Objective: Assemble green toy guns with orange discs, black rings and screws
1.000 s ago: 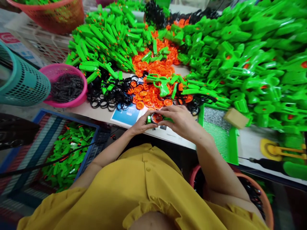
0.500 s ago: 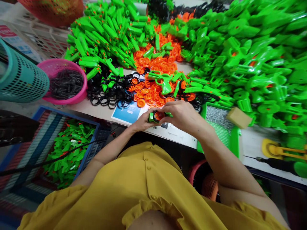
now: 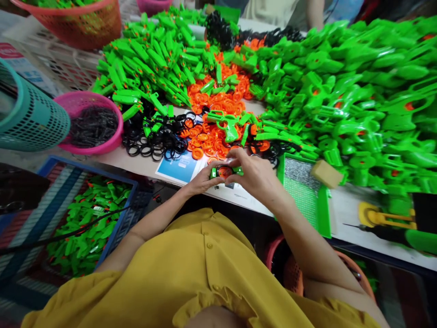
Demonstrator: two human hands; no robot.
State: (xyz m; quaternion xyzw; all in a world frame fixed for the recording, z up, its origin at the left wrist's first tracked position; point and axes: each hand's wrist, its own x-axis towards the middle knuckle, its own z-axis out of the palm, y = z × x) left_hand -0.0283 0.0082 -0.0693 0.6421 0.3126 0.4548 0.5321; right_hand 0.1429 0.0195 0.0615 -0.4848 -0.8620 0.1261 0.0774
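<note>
Near the table's front edge, a small green plastic toy part with an orange disc and a black ring (image 3: 224, 172) lies between my two hands. My left hand (image 3: 200, 181) grips its left end, fingers partly hidden. My right hand (image 3: 254, 176) is curled over its right end, thumb and forefinger on it. Just beyond lie loose orange discs (image 3: 205, 136) and black rings (image 3: 145, 149). A green toy gun half (image 3: 229, 127) rests on top of the orange discs.
Green gun shells (image 3: 341, 91) are heaped at right, slim green pieces (image 3: 153, 54) at back left. A pink basket (image 3: 116, 130) holds dark parts. At right are a green tray (image 3: 303, 209), a sponge-like block (image 3: 327, 174) and a screwdriver (image 3: 382, 233). A person stands across the table.
My right fingers have lifted off the orange disc, so more of it shows. The head view has shifted slightly, bringing the person across the table into sight.
</note>
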